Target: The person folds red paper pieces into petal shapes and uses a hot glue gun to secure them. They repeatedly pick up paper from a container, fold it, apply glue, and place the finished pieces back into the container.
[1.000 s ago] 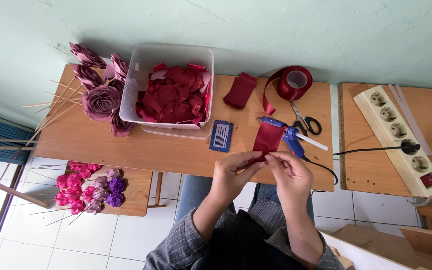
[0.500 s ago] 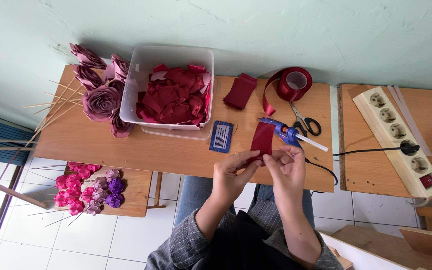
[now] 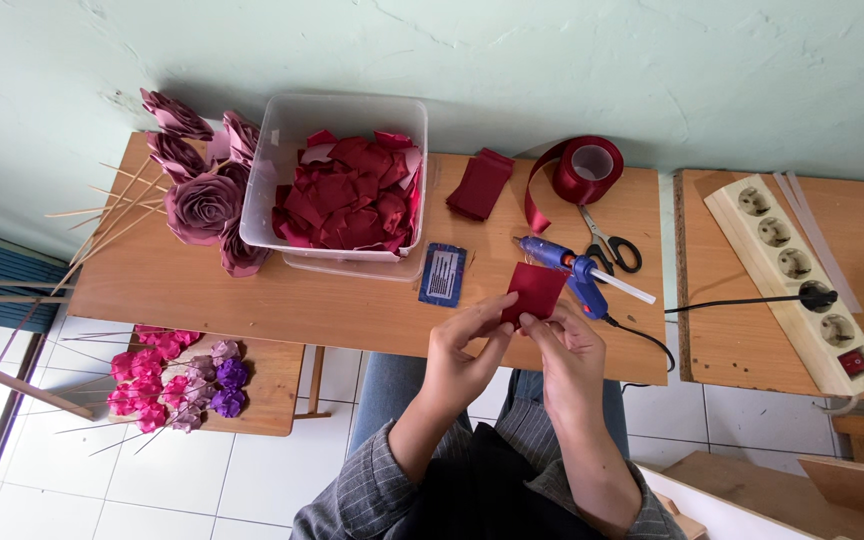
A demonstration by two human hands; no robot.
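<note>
hands (image 3: 517, 345) pinch red ribbon piece (image 3: 535, 290)

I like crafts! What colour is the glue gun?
Blue glue gun, white stick; head view.

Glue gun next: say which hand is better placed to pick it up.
Right, probably. The glue gun lies just beyond the right hand; the left hand sits farther off. Both hands pinch the red ribbon piece.

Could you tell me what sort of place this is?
Probably a small home craft corner: a wooden table against a wall, holding ribbon roses, a glue gun and a tub of red ribbon pieces.
</note>
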